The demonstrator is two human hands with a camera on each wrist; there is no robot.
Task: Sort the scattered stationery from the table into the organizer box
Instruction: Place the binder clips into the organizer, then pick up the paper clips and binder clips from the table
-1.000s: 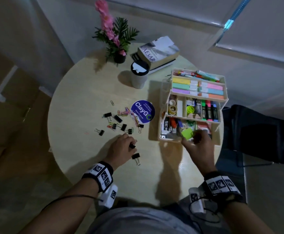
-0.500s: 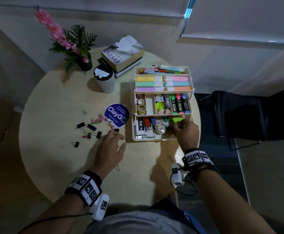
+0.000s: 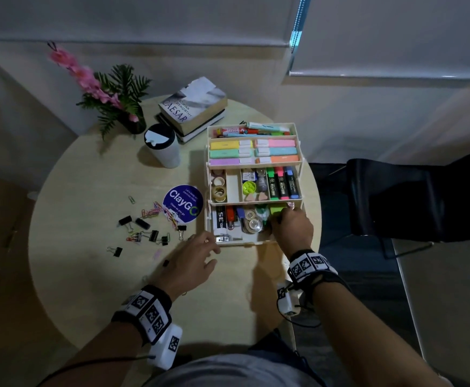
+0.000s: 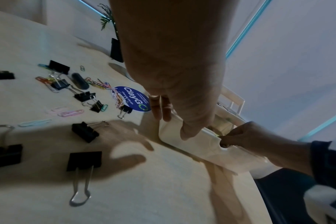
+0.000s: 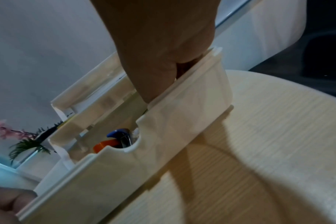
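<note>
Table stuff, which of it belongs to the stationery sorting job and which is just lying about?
Part of the job:
organizer box
black binder clips
coloured paper clips

Just lying about:
potted flowers
books
lidded cup
round ClayGo sticker

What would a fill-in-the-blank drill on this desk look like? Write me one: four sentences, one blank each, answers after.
1. The right hand reaches into the organizer box's ____ tier.
2. The left hand touches the box's front ____ corner.
3. The binder clips still on the table are ____ in colour.
4. The round sticker reads ____.

Missing words: lowest; left; black; ClayGo
</note>
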